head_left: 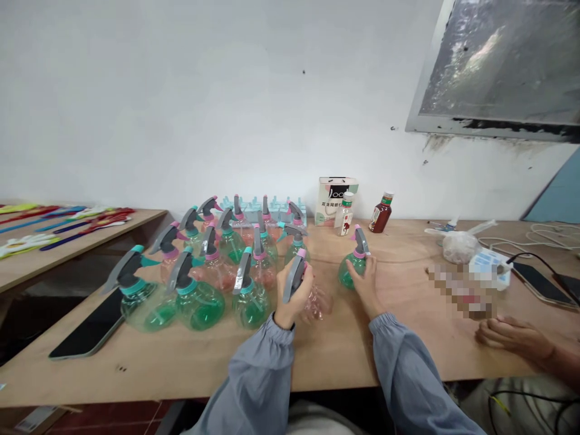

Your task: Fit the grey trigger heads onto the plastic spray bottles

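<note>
My left hand (292,290) is closed around the neck of a pink spray bottle (318,305) with a grey trigger head, which stands in front of me. To its right, my right hand (366,281) grips a green spray bottle (347,275) with a grey head and pink nozzle. Left of my hands stand several more spray bottles in rows, among them a green one (202,308), another green one (254,308) and a pink one (220,275). The lower part of the left-hand bottle is partly blurred.
A phone (88,326) lies at the table's left. Behind are a light blue rack (296,214), a paper bag (324,205), a white-labelled bottle (345,217) and a sauce bottle (380,216). Another person's hand (514,338) rests at right, near a second phone (544,284) and cables.
</note>
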The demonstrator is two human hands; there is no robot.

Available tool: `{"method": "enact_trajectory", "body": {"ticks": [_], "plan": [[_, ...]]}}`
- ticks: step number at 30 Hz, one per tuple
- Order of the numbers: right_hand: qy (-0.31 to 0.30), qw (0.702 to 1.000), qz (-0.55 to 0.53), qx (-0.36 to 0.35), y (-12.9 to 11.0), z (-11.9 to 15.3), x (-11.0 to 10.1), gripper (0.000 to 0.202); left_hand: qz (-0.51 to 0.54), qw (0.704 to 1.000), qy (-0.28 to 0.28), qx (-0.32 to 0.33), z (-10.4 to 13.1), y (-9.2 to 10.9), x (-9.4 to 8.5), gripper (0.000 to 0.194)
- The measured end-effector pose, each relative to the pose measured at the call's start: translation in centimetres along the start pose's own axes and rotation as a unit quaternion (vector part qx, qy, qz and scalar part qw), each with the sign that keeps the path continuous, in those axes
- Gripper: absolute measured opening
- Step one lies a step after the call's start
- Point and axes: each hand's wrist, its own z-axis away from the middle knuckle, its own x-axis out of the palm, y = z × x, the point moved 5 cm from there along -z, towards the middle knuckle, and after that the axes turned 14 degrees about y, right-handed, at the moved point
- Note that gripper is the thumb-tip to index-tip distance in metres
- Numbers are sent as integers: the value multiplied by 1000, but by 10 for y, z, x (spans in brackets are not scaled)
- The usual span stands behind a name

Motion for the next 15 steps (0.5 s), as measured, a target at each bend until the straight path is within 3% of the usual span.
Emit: {"method": "enact_trajectory", "body": {"ticks": [2, 8, 15], "plan": [[-4, 1000, 1, 0, 1, 0, 0, 46, -7, 1000, 2, -4, 0, -2, -1, 30], [-19, 1000, -5, -2, -1, -1, -1, 44, -34, 997, -36, 51, -1, 8, 1, 16], [-20, 1000, -13, 11, -8, -1, -3, 42, -88, 994, 23, 63, -2, 5, -5, 31]]}}
